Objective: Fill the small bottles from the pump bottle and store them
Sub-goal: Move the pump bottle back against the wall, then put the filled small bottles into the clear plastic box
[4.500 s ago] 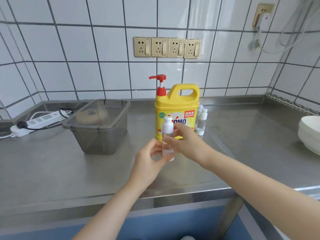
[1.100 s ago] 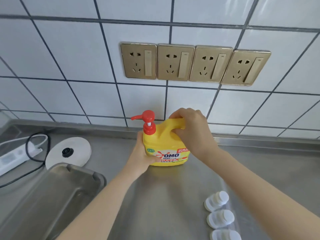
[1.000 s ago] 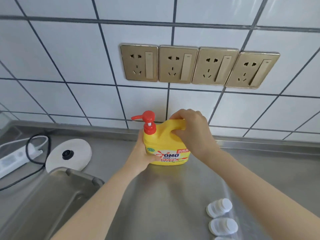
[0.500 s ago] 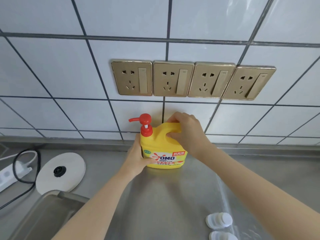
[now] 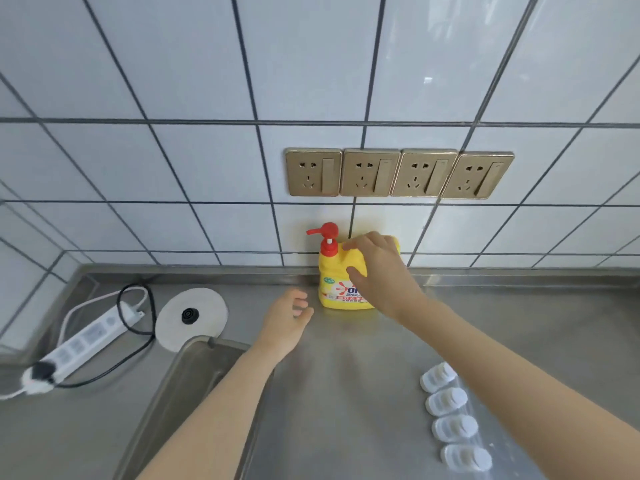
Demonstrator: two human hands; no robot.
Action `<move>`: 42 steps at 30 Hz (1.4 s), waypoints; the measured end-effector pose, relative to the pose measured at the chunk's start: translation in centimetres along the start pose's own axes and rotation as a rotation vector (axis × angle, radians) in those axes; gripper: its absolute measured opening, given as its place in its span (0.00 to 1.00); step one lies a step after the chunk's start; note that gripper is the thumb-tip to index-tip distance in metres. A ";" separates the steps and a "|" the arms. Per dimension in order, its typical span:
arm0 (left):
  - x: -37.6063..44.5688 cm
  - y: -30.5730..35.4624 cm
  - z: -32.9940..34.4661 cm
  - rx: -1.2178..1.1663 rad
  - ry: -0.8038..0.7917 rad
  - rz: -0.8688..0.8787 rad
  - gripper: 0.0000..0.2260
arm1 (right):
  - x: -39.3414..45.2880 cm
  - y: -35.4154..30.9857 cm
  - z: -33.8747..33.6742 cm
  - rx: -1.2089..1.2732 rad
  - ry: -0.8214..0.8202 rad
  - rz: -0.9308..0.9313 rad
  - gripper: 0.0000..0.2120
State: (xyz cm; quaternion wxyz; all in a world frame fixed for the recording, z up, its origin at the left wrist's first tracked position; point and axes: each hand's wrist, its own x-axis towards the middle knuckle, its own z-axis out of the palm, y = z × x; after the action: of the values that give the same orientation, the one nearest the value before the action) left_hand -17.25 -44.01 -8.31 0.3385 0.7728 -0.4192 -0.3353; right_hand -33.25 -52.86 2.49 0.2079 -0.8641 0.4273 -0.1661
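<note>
The yellow pump bottle (image 5: 331,284) with a red pump head stands upright on the steel counter (image 5: 346,375), right against the tiled wall. My right hand (image 5: 381,271) hovers in front of its handle and label with fingers spread and loose, gripping nothing. My left hand (image 5: 287,320) is off the bottle, low over the counter just to its left, fingers loosely curled and empty. Several small clear bottles with white caps (image 5: 446,400) stand in a row at the lower right, beside my right forearm.
A grey plastic bin (image 5: 194,368) sits at the lower left under my left forearm. Behind it lie a white round base (image 5: 194,317) and a white power strip (image 5: 86,341) with a black cable. Gold wall sockets (image 5: 398,173) are above the pump bottle.
Both hands held the pump bottle and pushed it back to the wall. Now the left hand has come off to the left and the right hand has opened off the handle.
</note>
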 end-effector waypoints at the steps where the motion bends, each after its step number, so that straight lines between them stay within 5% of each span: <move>1: -0.7 0.1 -0.5 -0.005 0.009 0.015 0.12 | -0.8 -0.6 0.4 0.033 -0.035 0.014 0.18; 7: -7.5 -3.0 -5.9 0.151 0.044 0.140 0.11 | -6.8 -5.3 5.6 0.248 -0.240 0.194 0.15; 12: -11.3 -6.0 -9.8 0.292 0.269 0.176 0.13 | -10.7 -8.3 10.5 0.419 -0.429 0.394 0.17; 16: -13.0 -8.3 -12.3 0.254 0.395 -0.007 0.15 | -13.0 -10.4 13.2 0.566 -0.475 0.566 0.22; 21: -14.4 -10.4 -12.5 0.062 0.338 -0.292 0.19 | -14.1 -11.6 14.4 0.811 -0.507 0.761 0.22; 30: -16.5 -7.6 -9.0 -0.161 0.407 -0.325 0.14 | -14.9 -8.5 12.0 0.843 -0.355 0.814 0.15; 42: -19.2 -2.5 2.1 -0.177 0.188 -0.288 0.12 | -21.1 1.4 6.5 0.526 -0.076 0.825 0.25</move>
State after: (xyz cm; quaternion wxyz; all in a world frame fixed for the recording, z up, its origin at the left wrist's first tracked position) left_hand -26.01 -26.71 -6.99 0.3913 0.8199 -0.2398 -0.3422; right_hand -43.33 -35.17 -6.11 0.4830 -0.5463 0.6697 -0.1405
